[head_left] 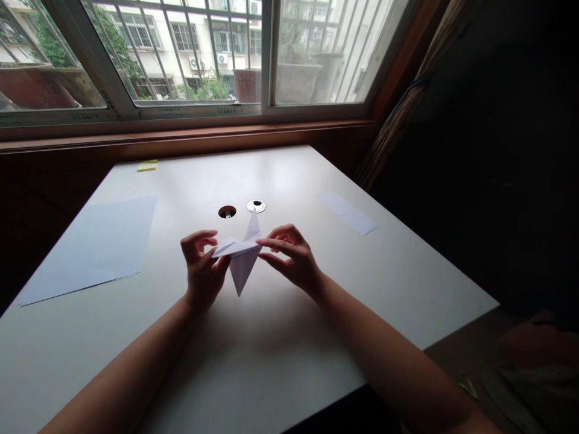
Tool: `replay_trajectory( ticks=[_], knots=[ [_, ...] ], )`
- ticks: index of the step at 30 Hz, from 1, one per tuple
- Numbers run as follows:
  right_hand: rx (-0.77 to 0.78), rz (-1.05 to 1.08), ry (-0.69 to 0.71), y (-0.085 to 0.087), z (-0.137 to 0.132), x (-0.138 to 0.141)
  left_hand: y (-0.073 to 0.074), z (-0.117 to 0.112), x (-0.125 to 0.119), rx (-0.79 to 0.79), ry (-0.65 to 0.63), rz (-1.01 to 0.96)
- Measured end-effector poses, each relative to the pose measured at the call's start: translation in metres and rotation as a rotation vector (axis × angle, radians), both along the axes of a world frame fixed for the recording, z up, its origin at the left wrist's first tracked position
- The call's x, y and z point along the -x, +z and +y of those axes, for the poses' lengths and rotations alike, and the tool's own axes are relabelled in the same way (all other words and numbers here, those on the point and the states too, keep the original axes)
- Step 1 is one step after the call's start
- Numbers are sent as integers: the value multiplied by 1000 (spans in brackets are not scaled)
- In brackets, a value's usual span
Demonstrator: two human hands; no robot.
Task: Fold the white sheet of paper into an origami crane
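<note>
Above the white table (253,367), the left hand (203,268) pinches the folded paper (245,260) from nine o'clock; the right hand (292,254), at three, touches its edge — whether gripping, I cannot tell. Flaps (227,246) and sharp points (239,283) are already made, so the folding seems well advanced — which folds are left, does not show. Farther lie paper sheets (93,244) at nine o'clock and a paper strip (348,212) at two.

Home room, apparently: barred window (268,60), tied curtain (409,99), flowerpots (296,82) outside, residential block (184,36) opposite
</note>
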State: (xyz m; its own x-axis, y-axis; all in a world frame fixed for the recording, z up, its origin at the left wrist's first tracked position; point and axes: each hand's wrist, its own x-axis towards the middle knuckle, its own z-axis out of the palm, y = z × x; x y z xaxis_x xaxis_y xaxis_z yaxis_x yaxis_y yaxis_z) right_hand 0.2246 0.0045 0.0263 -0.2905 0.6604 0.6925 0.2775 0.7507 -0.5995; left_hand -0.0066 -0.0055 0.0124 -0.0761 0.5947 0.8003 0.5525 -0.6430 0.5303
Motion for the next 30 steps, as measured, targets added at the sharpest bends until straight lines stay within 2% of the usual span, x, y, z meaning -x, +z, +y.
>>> replay_trajectory(
  ticks=[4, 9, 14, 21, 23, 25, 28, 30],
  knots=[
    [25, -1, 63, 0, 1, 1, -3, -1, -1, -33, -29, -53],
    [40, -39, 106, 2, 1, 2, -7, -7, -1, 12, -129, -95],
    [60, -64, 149, 0, 0, 3, -11, -9, 2, 21, -175, -57],
    [-95, -70, 35, 6, 1, 0, 4, -12, -3, 16, -272, 18],
    [-148, -94, -15, 7, 2, -1, 8, -14, -4, 77, -349, -64],
    [-186, -122, -33, 7, 2, -2, 10, -13, -5, 208, -461, -240],
    [-218, -174, -10, 6, 2, -3, 7, -7, -6, 426, -597, -540],
    [-236, -205, 13, 4, 3, -2, 2, -2, -5, 451, -644, -614]
  ],
)
